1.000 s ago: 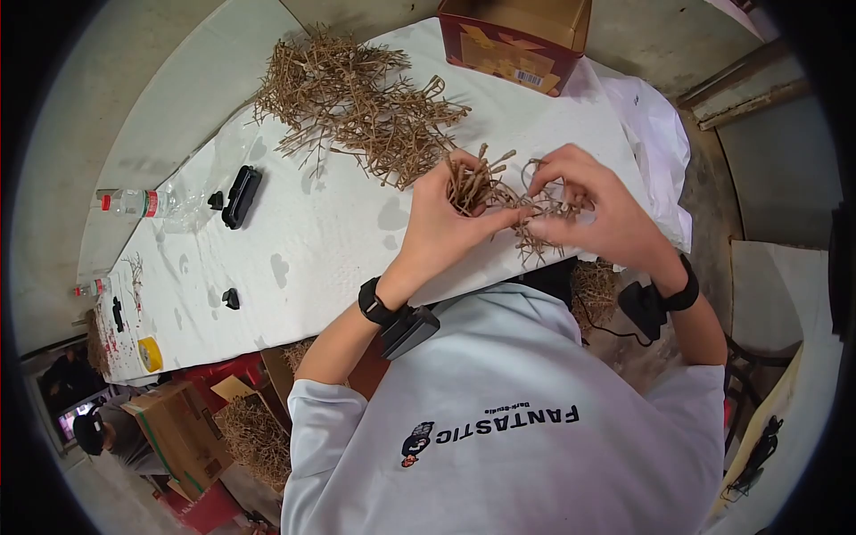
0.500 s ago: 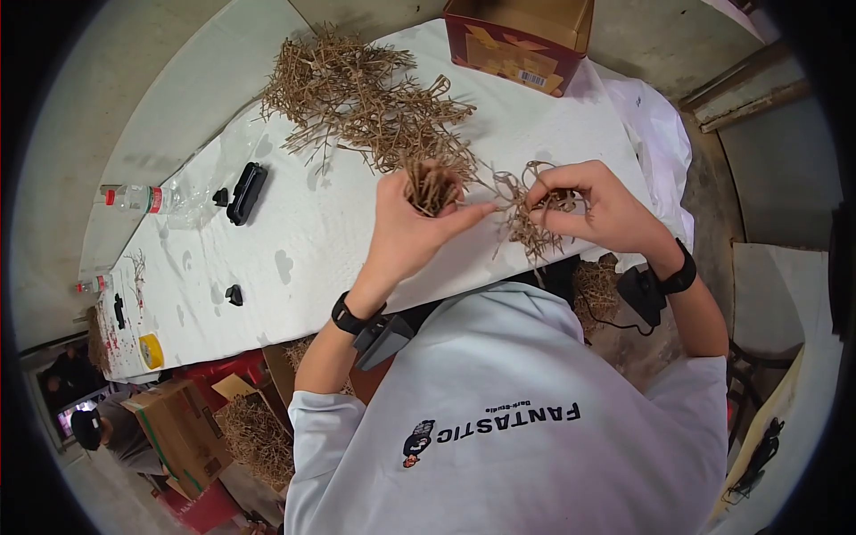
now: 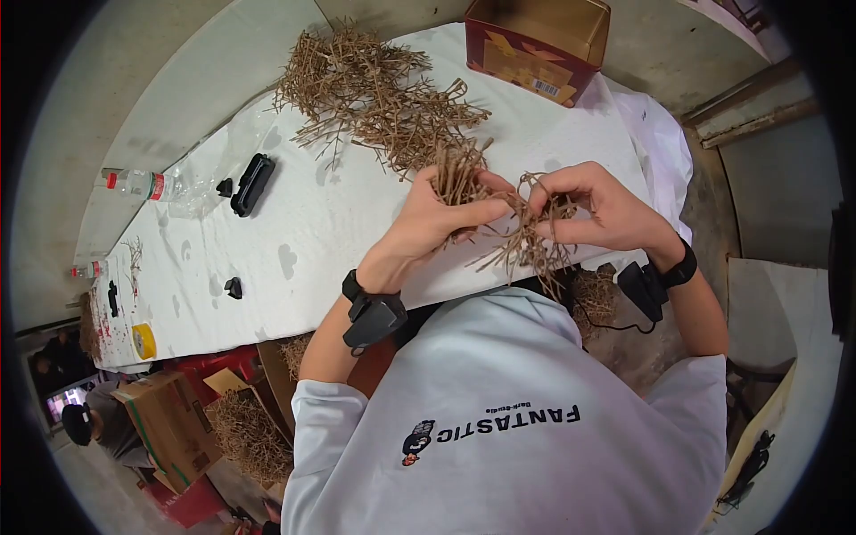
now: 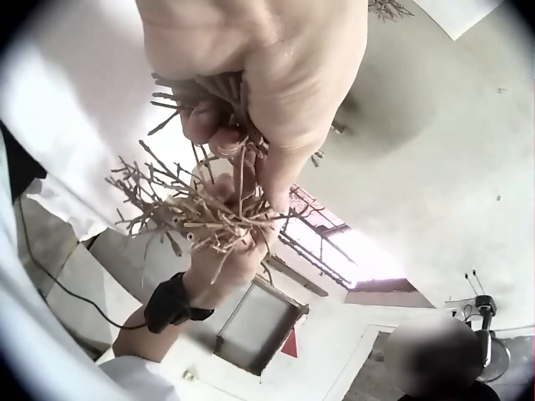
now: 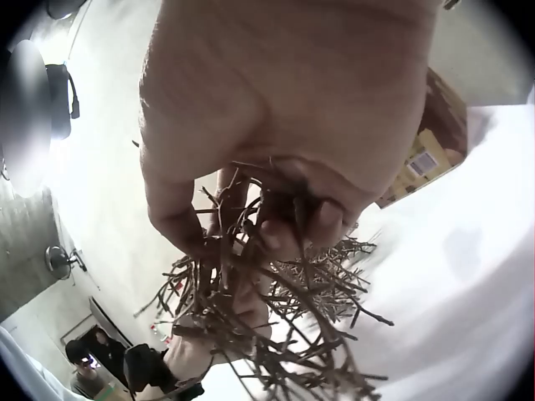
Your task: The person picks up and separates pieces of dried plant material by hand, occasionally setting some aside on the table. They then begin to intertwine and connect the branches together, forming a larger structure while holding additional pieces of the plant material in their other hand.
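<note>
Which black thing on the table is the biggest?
The long black case near the bottle. The other black bits on the table are all much smaller.

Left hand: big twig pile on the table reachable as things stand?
Likely yes for distance: the twig pile lies just past the left hand, nothing between. But its fingers grip a twig bundle shared with the right hand, so it is not free.

Small packing workshop. Evidence: bare concrete floor (image 3: 169,80); long desk (image 3: 339,223) under white sheeting; loose heap of brown twigs (image 3: 374,89); open cardboard box (image 3: 535,53) on top; carton (image 3: 169,428) below; yellow tape roll (image 3: 143,341).
</note>
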Action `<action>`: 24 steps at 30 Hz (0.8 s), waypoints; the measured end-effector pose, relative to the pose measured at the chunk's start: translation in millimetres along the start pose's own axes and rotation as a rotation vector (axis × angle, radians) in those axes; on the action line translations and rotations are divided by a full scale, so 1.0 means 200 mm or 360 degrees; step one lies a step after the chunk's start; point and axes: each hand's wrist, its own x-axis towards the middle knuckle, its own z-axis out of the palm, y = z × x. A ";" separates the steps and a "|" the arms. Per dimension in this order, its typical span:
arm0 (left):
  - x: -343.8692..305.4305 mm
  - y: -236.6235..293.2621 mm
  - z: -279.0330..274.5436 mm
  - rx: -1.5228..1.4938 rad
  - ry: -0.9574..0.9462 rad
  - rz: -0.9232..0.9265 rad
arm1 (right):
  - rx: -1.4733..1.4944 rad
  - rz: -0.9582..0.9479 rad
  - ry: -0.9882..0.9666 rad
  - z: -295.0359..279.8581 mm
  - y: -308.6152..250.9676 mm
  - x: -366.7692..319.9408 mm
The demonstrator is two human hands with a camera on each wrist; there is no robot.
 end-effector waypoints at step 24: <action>-0.05 -0.09 0.09 -0.0690 0.0278 0.0010 | -0.0322 -0.0058 0.0193 0.04 0.01 0.02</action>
